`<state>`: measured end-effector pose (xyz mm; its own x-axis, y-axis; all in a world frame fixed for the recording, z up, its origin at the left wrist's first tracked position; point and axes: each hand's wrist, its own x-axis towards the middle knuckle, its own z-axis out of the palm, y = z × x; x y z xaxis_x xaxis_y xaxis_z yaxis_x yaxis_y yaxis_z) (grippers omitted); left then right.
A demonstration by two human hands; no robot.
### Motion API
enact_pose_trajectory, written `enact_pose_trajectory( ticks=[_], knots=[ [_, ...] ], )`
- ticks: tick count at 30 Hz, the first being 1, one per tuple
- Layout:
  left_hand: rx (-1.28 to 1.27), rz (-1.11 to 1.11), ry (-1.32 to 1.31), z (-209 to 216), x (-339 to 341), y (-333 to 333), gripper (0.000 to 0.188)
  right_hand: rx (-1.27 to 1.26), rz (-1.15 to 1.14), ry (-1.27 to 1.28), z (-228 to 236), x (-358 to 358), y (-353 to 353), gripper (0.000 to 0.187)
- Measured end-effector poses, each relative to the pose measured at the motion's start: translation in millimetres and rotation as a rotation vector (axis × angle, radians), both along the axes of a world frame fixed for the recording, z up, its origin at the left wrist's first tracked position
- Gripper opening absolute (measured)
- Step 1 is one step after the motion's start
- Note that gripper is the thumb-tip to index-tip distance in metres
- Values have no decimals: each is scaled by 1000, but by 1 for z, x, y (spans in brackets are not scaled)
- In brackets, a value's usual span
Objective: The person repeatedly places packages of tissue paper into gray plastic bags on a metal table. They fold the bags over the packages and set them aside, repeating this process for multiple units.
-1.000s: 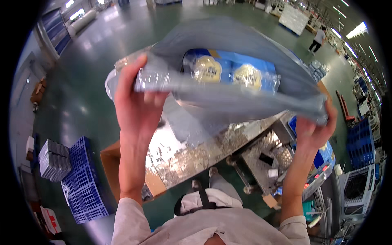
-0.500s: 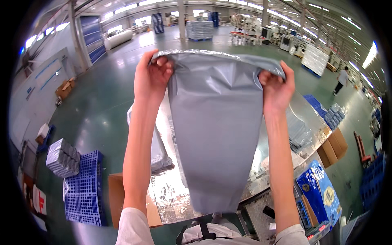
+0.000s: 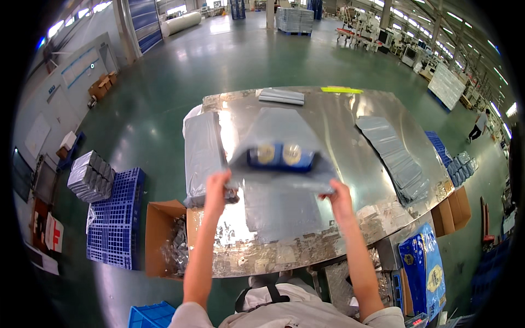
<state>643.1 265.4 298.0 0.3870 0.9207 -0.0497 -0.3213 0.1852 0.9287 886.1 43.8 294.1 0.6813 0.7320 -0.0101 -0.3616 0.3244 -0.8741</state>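
A grey plastic bag [image 3: 284,124] lies over the metal-topped table [image 3: 333,117], its wide mouth facing me and blurred by motion. Inside that mouth shows a blue package [image 3: 281,157] with two round cream emblems; the bag hides its far part. At the mouth's left corner my left hand [image 3: 216,191] is closed on the edge. My right hand [image 3: 339,201] pinches the right corner. Close to the left hand rests a long filled grey bag [image 3: 203,156]. Flat grey bags [image 3: 391,158] are fanned out on the right of the table.
At the table's far side are a folded grey bundle [image 3: 281,97] and a yellow-green strip [image 3: 342,89]. A cardboard box [image 3: 164,235] with crumpled plastic stands front left, beside a blue pallet [image 3: 116,218]. A large blue pack [image 3: 424,268] sits front right. A person [image 3: 479,126] walks far right.
Both hands have come down toward me with the bag's mouth, which was raised high before. The bag now lies over the table, and the blue package shows inside its mouth.
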Motion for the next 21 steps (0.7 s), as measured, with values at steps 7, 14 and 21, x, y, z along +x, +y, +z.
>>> enact_pose_trajectory(
  ticks=[7,14,21],
  knots=[
    [-5,-376,823,-263,-64,-80,37,-803,28,296,-239,-57,-56,26],
    [142,-116,801,-296,-89,-141,38,-688,376,-1299,-220,-135,-85,33],
    [166,-172,872,-294,-89,-132,36,-750,286,-1417,-267,-117,30,34]
  ],
)
